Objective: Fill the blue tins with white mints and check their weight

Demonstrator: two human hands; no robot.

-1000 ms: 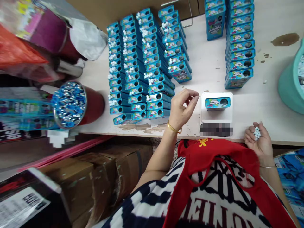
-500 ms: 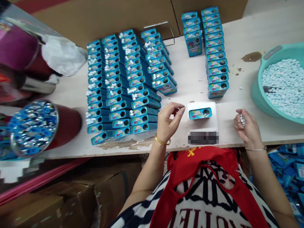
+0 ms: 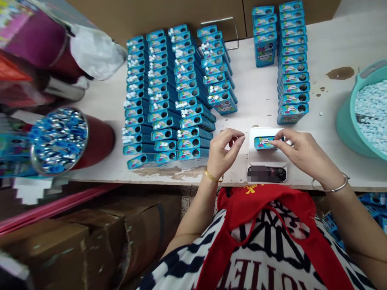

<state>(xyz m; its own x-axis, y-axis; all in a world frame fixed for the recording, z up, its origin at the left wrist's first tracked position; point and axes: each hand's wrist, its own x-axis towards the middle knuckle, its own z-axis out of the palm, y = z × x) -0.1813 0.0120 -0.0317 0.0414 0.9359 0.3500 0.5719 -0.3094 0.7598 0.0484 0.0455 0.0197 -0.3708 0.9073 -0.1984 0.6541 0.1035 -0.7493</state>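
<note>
A small white scale [image 3: 266, 160] lies near the table's front edge, with a blue candy box [image 3: 261, 142] standing on its plate. Over the right end of this box, where its round hole is hidden, my right hand [image 3: 298, 151] is closed around white candies, some of them showing under the fingers. My left hand [image 3: 225, 151] hovers just left of the scale, thumb and forefinger tips nearly together, and whether anything is between them is too small to tell. Rows of blue boxes [image 3: 189, 143], many with white candies on top, stand left of the scale.
A teal tub [image 3: 346, 125] of white candies is at the right. Two rows of blue boxes [image 3: 292, 108] stand behind the scale. At the left is a red bucket [image 3: 101, 139] of blue and silver pieces. A cardboard surface [image 3: 181, 14] borders the table's back.
My right hand has moved left from beside the scale to over the box on it. My left hand stays left of the scale. The whole view has shifted somewhat.
</note>
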